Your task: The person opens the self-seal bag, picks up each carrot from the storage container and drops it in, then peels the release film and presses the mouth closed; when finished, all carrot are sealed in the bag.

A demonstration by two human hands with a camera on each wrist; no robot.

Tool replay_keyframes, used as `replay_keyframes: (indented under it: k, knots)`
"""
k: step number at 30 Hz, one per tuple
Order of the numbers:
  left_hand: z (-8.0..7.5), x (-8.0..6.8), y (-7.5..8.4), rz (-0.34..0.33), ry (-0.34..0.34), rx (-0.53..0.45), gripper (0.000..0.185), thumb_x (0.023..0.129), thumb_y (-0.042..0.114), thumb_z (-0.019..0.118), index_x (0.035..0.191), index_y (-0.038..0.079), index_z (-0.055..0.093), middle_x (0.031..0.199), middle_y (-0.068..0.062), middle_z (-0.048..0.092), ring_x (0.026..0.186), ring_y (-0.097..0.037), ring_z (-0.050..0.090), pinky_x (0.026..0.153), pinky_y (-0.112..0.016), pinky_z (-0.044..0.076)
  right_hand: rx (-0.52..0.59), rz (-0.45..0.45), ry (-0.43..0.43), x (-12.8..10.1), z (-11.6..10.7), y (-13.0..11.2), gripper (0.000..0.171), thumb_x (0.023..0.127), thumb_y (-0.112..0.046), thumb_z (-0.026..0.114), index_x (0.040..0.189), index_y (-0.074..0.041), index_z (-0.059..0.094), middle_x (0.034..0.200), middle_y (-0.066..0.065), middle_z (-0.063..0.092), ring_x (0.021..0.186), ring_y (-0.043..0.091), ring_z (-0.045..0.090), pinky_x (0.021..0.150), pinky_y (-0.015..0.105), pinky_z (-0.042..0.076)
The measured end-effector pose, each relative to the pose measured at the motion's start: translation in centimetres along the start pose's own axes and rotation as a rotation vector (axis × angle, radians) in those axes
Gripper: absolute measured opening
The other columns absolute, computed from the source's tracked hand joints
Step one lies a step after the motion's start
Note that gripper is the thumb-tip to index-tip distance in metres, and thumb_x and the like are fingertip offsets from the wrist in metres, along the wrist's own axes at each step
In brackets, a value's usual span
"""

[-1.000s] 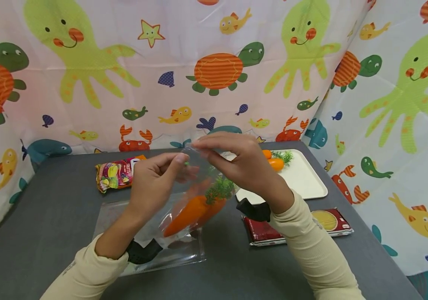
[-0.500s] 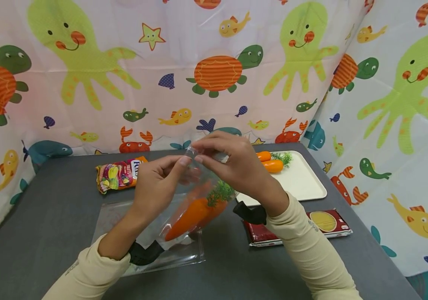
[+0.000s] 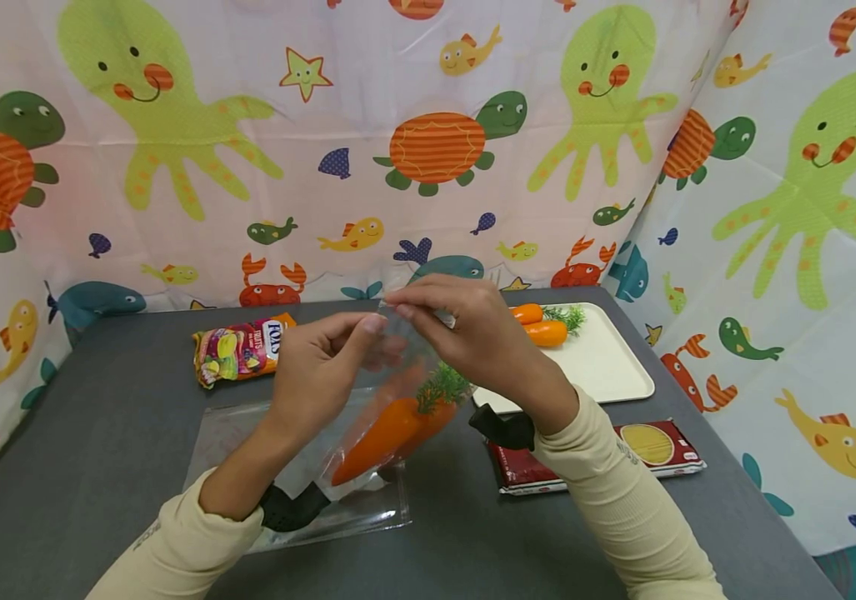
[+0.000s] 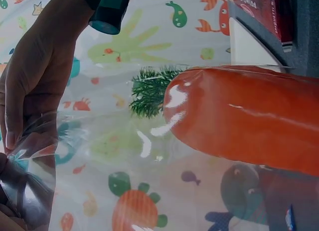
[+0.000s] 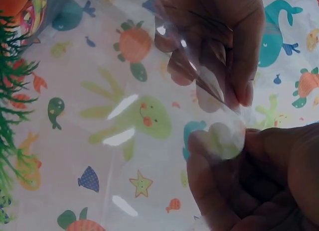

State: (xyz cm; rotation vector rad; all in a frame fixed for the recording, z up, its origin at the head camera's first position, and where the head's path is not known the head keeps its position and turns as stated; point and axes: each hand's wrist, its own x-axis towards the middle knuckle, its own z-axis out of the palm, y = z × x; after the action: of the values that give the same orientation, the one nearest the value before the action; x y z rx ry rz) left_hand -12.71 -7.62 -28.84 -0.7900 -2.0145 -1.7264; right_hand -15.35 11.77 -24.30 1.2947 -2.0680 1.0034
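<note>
bag (image 3: 390, 367) with carrot (image 3: 386, 429) barely shifted — left hand (image 3: 318, 371) and right hand (image 3: 473, 333) still pinch its top.

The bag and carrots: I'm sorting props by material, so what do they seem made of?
The bag looks like thin, clear, glossy plastic film: the printed backdrop shows through and glare streaks it. The carrots inside look like smooth, shiny orange plastic with stiff synthetic green tops, probably toys.
</note>
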Motion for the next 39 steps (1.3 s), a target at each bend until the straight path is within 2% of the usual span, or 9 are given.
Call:
replay_keyframes:
  k: [4,14,20,24,28,30,34,37,39]
  knots:
    - [0.2,-0.1,0.1,-0.018,-0.007,-0.006,0.019,0.098,0.007,0.059,0.109,-0.003,0.071,0.087,-0.008,0.074,0.075,-0.016,0.072,0.066,-0.034,0.059,-0.003,0.017,-0.026,-0.1,-0.1,0.0,0.019,0.089,0.006,0.066,0.107,0.006,0.071,0.099,0.011,0.072,0.089,0.015,0.069,0.080,0.024,0.054]
    - [0.5,-0.3,0.0,-0.019,-0.014,0.004,0.018,0.097,0.007,0.060,0.107,-0.003,0.072,0.087,-0.007,0.074,0.078,-0.014,0.072,0.069,-0.034,0.058,-0.036,0.042,-0.019,-0.5,-0.3,0.2,0.013,0.090,0.005,0.066,0.102,0.002,0.069,0.092,0.008,0.073,0.084,0.015,0.070,0.076,0.024,0.055]
    - [0.6,-0.4,-0.1,-0.029,-0.013,0.005,0.019,0.097,0.009,0.060,0.108,-0.002,0.071,0.088,-0.006,0.074,0.079,-0.014,0.072,0.069,-0.034,0.058,-0.102,0.037,-0.006,-0.5,0.0,0.4,0.010,0.090,0.003,0.066,0.100,0.001,0.065,0.090,0.007,0.072,0.081,0.016,0.070,0.076,0.025,0.056]
    - [0.8,-0.4,-0.3,-0.033,-0.018,0.009,0.019,0.097,0.010,0.060,0.108,0.000,0.072,0.089,-0.004,0.074,0.078,-0.013,0.072,0.072,-0.033,0.058,-0.112,0.076,0.024,-0.5,0.5,0.6,0.006,0.093,0.001,0.063,0.099,0.000,0.063,0.087,0.006,0.071,0.068,0.011,0.065,0.066,0.021,0.054]
    - [0.9,-0.4,-0.3,-0.013,-0.016,0.014,0.018,0.097,0.009,0.060,0.108,-0.001,0.072,0.089,-0.004,0.074,0.077,-0.013,0.072,0.073,-0.033,0.058,-0.085,0.132,0.079,-0.6,1.1,0.7,0.003,0.094,0.000,0.061,0.097,0.001,0.062,0.083,0.005,0.069,0.054,0.005,0.051,0.049,0.021,0.045]
    - [0.9,-0.3,-0.3,-0.006,-0.010,0.010,0.018,0.097,0.007,0.060,0.107,-0.002,0.072,0.089,-0.005,0.074,0.077,-0.013,0.072,0.072,-0.032,0.058,-0.057,0.144,0.115,-0.6,1.4,0.7,0.002,0.095,0.001,0.061,0.096,0.001,0.062,0.082,0.005,0.068,0.055,0.005,0.052,0.049,0.021,0.045]
    - [1.0,-0.3,-0.1,0.009,0.021,0.033,0.016,0.096,0.007,0.061,0.103,-0.003,0.072,0.091,-0.005,0.074,0.078,-0.012,0.072,0.056,-0.019,0.052,0.034,0.172,0.235,-0.4,2.0,1.2,0.006,0.097,0.001,0.057,0.096,0.004,0.062,0.082,0.008,0.068,0.066,0.009,0.062,0.059,0.024,0.052]
    - [1.1,-0.4,0.1,0.050,0.038,0.040,0.015,0.096,0.004,0.061,0.102,-0.004,0.072,0.093,-0.007,0.074,0.079,-0.015,0.072,0.056,-0.019,0.052,0.134,0.217,0.363,-0.4,1.9,1.7,0.009,0.098,0.000,0.055,0.098,0.005,0.062,0.082,0.010,0.068,0.074,0.015,0.067,0.067,0.028,0.054]
    - [1.0,-0.4,0.1,0.081,0.047,0.024,0.014,0.095,0.000,0.061,0.102,-0.005,0.071,0.093,-0.010,0.074,0.078,-0.017,0.072,0.066,-0.026,0.057,0.207,0.231,0.423,-0.4,1.6,2.0,0.010,0.098,0.001,0.055,0.099,0.007,0.063,0.081,0.011,0.068,0.078,0.019,0.068,0.072,0.032,0.054]
